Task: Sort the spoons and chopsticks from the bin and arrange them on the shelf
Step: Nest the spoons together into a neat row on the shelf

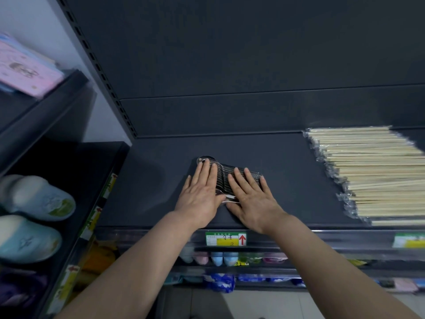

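Observation:
A row of nested metal spoons (224,178) lies on the dark shelf (151,180), near its front middle. My left hand (200,196) lies flat with straight fingers over the bowl end of the row. Beside it, my right hand (250,199) presses flat on the handle end. Wrapped bundles of pale wooden chopsticks (372,173) are stacked on the same shelf at the right. The bin is out of view.
A green and yellow price tag (226,238) with a red arrow sits on the shelf's front rail. Blue slippers (34,217) fill the neighbouring rack at left, with a pink box (25,70) above. Lower shelves hold small coloured goods (220,259).

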